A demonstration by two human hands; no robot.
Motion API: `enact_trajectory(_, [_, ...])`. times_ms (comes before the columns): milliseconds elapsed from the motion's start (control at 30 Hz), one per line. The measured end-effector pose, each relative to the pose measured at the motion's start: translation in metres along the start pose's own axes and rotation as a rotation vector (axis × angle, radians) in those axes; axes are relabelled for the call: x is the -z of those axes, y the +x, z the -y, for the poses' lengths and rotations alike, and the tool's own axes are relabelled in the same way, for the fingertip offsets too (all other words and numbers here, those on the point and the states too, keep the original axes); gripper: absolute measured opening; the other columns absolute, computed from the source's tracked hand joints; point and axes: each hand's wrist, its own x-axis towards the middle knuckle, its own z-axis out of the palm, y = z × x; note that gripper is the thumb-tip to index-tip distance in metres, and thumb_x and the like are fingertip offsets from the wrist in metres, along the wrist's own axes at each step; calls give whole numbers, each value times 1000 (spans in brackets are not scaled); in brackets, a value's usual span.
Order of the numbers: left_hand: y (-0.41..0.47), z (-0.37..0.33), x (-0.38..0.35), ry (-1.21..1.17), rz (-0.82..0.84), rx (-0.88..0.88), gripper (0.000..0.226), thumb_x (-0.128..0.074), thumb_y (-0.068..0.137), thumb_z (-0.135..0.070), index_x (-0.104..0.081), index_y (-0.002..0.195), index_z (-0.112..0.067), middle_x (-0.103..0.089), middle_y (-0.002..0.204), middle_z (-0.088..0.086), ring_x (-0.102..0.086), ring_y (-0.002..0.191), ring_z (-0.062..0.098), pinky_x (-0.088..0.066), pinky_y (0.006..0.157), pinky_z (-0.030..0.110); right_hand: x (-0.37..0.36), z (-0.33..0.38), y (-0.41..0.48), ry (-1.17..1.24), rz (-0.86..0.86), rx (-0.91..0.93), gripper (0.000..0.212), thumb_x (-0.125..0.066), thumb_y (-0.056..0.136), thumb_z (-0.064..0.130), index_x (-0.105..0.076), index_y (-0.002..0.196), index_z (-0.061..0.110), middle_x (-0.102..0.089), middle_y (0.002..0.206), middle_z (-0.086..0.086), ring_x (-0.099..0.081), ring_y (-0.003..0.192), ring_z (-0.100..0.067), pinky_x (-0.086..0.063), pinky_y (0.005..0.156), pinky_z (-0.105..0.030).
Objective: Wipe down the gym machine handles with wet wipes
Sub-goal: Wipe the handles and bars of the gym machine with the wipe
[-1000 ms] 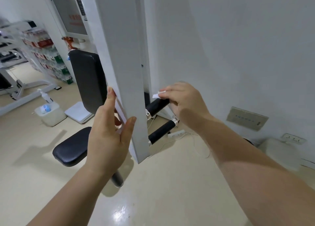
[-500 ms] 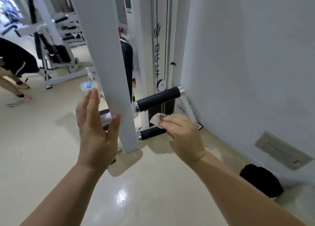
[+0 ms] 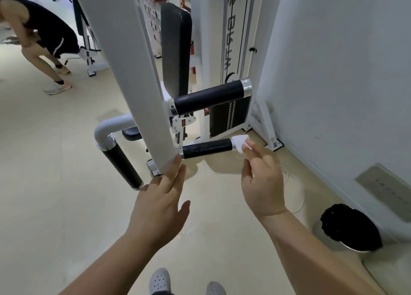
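Right hand (image 3: pixel 262 179) pinching wet wipe (image 3: pixel 240 141) at lower handle (image 3: pixel 206 148) tip, left hand (image 3: pixel 159 208) open, lettering unreadable

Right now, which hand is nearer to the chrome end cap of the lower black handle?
The right hand: its wet wipe touches the cap of the lower black handle. The left hand is at the white post, at the handle's other end.

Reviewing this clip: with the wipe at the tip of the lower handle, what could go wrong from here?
The wet wipe is only pinched in the right hand's fingertips at the lower handle's end, so it may slip free. The left hand is open and barely touching the white arm, which may swing. The upper handle could get skipped.
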Motion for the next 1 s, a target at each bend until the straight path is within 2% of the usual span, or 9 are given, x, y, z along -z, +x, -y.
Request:
enact_trajectory(133, [2, 2, -5, -178, -275, -10, 45, -71, 84, -28, -61, 121, -6, -50, 134, 17, -60, 94, 37, -57, 77, 46, -8, -1, 15, 11, 98, 70, 30, -56, 92, -4, -70, 118, -2, -68, 123, -15, -62, 112, -32, -35, 111, -18])
enact_trajectory(233, [12, 8, -2, -479, -459, 292, 41, -73, 84, -21, -52, 117, -9, -49, 116, 10, -56, 94, 33, -54, 79, 44, -22, 4, 32, 70, 145, 82, 28, -55, 95, 8, -74, 114, 3, -70, 117, -10, -63, 108, -31, -38, 107, -18])
enact_trajectory(367, [35, 2, 5, -688, -407, 585, 56, -76, 86, -24, -48, 134, -14, -52, 129, -4, -57, 96, 12, -52, 85, 35, -42, 8, 47, 55, 155, 69, 23, -59, 92, 11, -77, 106, 6, -74, 108, -11, -66, 103, -31, -45, 97, -26])
enact_trajectory(467, [41, -3, -2, -723, -388, 549, 66, -74, 89, -20, -41, 145, -12, -45, 134, -11, -55, 110, 13, -51, 95, 34, -55, 19, 45, 71, 144, 102, 30, -54, 87, 1, -77, 106, 3, -73, 112, -12, -65, 105, -30, -48, 97, -32])
enact_trajectory(567, [45, -3, -11, -728, -369, 516, 72, -72, 90, -17, -33, 151, -14, -44, 145, -5, -52, 126, 24, -49, 103, 47, -80, 38, 40, 125, 184, 183, 33, -55, 90, 1, -74, 116, 8, -72, 117, -7, -58, 113, -16, -37, 107, -15])
enact_trajectory(633, [52, -2, -12, -749, -374, 574, 73, -71, 91, -18, -30, 152, -17, -44, 147, 0, -52, 121, 18, -49, 103, 44, -93, 47, 40, 179, 217, 200, 33, -62, 86, -6, -74, 114, 7, -72, 117, -7, -57, 115, -13, -29, 108, -8])
enact_trajectory(800, [69, 8, -13, -759, -370, 593, 70, -69, 93, -23, -31, 152, -14, -44, 140, 9, -51, 109, 14, -47, 100, 38, -76, 22, 63, 27, 163, 324, 35, -56, 91, -1, -74, 117, 13, -74, 113, -5, -64, 103, -25, -50, 96, -33])
enact_trajectory(900, [76, 11, -15, -799, -405, 602, 62, -69, 93, -21, -37, 145, -13, -43, 141, 6, -47, 105, -1, -46, 100, 36, -61, -10, 70, -64, 78, 204, 33, -55, 91, -2, -75, 115, 11, -75, 108, -8, -66, 90, -33, -47, 88, -31])
enact_trajectory(1000, [79, 10, -17, -881, -400, 582, 62, -67, 95, -25, -30, 145, -20, -36, 142, -8, -48, 119, 12, -49, 103, 46, -61, -7, 75, -76, 35, 172, 35, -50, 89, 0, -75, 113, 8, -76, 105, -10, -66, 92, -33, -47, 89, -32])
